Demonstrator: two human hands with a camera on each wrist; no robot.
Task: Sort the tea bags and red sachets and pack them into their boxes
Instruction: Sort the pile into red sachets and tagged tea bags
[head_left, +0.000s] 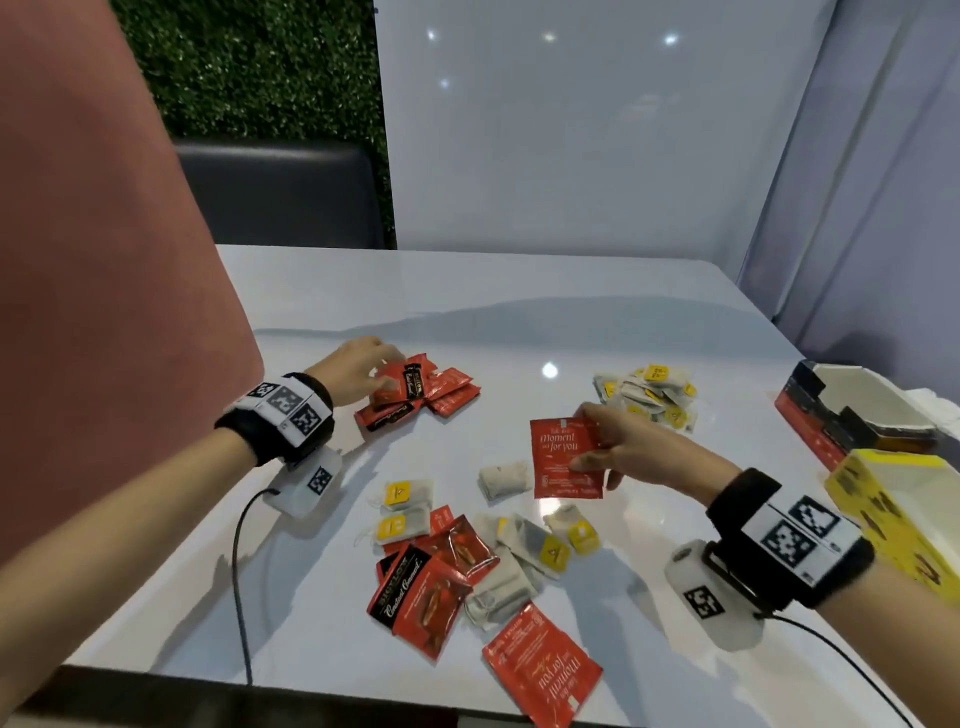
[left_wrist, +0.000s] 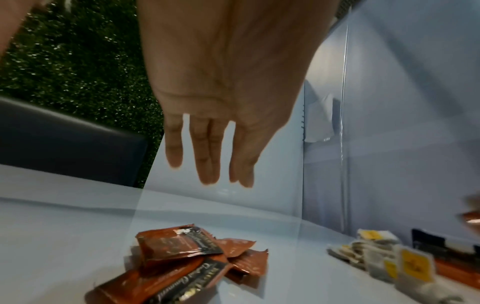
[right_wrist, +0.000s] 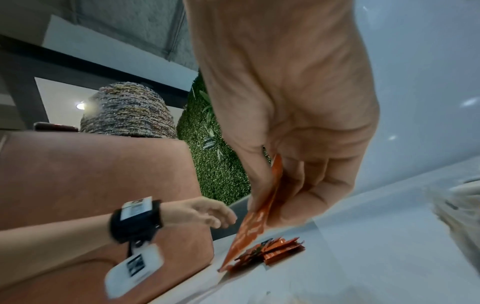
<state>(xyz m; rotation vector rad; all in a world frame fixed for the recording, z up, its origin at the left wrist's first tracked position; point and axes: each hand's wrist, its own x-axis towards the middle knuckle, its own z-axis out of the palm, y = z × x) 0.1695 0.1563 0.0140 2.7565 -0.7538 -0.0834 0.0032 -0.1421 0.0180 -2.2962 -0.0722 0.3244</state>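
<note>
My left hand (head_left: 363, 370) hovers with straight fingers (left_wrist: 207, 156) just over a pile of red sachets (head_left: 423, 395) (left_wrist: 187, 253) at the table's left, holding nothing. My right hand (head_left: 618, 447) pinches one red sachet (head_left: 566, 457) (right_wrist: 257, 216) between thumb and fingers, lifted above the middle of the table. Behind that hand lies a heap of yellow-tagged tea bags (head_left: 649, 397) (left_wrist: 389, 259). Near the front edge, a mixed pile (head_left: 467, 561) of tea bags and red sachets is spread out. An open red-and-black box (head_left: 852, 415) and an open yellow box (head_left: 904, 514) stand at the right.
The white table (head_left: 519, 322) meets white wall panels at the back and right. A dark chair back (head_left: 275, 192) stands behind the left corner. A black cable (head_left: 241, 571) trails from my left wrist across the table's near left. A pink sleeve (head_left: 104, 260) fills the left side.
</note>
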